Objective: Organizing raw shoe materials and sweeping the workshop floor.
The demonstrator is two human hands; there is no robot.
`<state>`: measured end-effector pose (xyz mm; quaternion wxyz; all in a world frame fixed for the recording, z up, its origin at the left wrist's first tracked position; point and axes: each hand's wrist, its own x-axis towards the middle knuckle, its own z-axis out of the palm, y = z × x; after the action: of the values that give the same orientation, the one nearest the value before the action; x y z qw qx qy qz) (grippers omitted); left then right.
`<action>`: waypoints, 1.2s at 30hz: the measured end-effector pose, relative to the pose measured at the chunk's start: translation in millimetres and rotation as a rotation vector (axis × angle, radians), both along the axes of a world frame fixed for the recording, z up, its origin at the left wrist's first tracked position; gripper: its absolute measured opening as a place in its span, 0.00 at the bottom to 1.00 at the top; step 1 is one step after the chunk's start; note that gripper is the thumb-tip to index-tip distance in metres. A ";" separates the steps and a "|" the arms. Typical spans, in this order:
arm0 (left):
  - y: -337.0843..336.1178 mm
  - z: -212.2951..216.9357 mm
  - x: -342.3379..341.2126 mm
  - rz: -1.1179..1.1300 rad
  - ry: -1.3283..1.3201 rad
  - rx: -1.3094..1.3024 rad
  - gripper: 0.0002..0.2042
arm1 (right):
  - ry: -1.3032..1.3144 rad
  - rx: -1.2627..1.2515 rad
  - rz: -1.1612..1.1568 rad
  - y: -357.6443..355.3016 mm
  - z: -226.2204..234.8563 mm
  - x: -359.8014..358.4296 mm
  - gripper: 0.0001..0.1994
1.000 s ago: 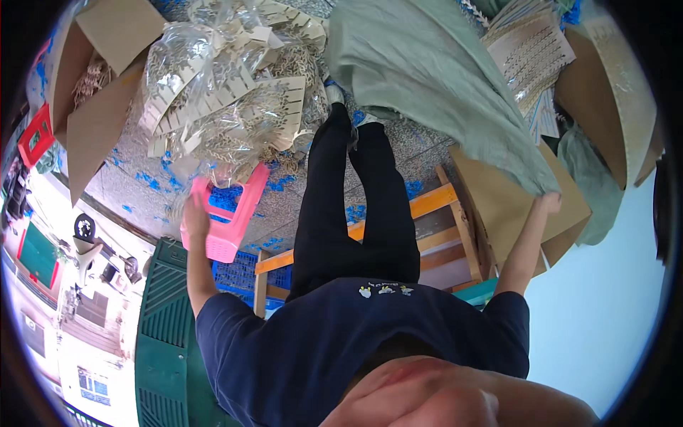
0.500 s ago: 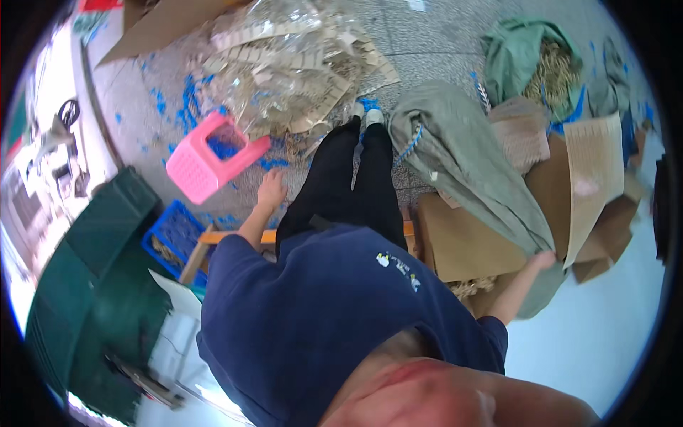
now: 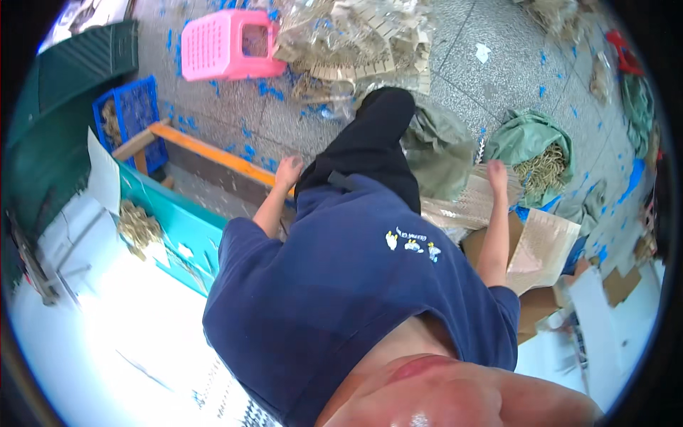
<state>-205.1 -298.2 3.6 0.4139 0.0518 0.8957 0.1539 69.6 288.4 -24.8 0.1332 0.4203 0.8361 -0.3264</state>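
Observation:
My left hand [image 3: 288, 171] hangs beside my black-trousered thigh, near the orange wooden bar of a frame [image 3: 220, 156]. Its fingers are loosely bent and apart, with nothing in them. My right hand [image 3: 496, 171] is stretched out to the right, above a translucent textured plastic sheet [image 3: 466, 203]. Its fingers are too indistinct to show whether it grips anything. Between that hand and my legs lies a grey-green sack [image 3: 437, 149]. Just beyond the right hand, a green sack [image 3: 530, 139] stands open, with tan coiled strips [image 3: 542, 169] spilling from its mouth.
A pink plastic stool [image 3: 220, 46] lies on its side at the far left. Ahead sits a heap of clear plastic and slotted cardboard strips [image 3: 356, 43]. A blue crate [image 3: 135, 114] and a teal bin edge [image 3: 171, 220] are at left; cardboard boxes [image 3: 537, 309] at right. Blue scraps litter the floor.
My body and view have turned to the right. My right hand has moved off the grey-green sack's end and farther forward. The sack now lies bunched beside my legs.

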 end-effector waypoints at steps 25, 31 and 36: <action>31.7 -124.0 49.5 0.546 0.030 0.308 0.17 | 0.243 -0.137 0.505 29.8 118.2 -327.7 0.13; 62.5 -104.7 -5.9 0.720 -0.001 0.359 0.18 | 0.049 -0.108 0.584 46.8 100.3 -381.8 0.12; 56.3 -132.6 -68.2 0.505 -0.131 0.267 0.16 | 0.181 -0.095 0.565 10.2 116.0 -470.5 0.12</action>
<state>-273.4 -241.9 -129.0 0.4091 -0.1289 0.8235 0.3714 -400.9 298.6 91.3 0.1631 0.1337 0.9123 -0.3511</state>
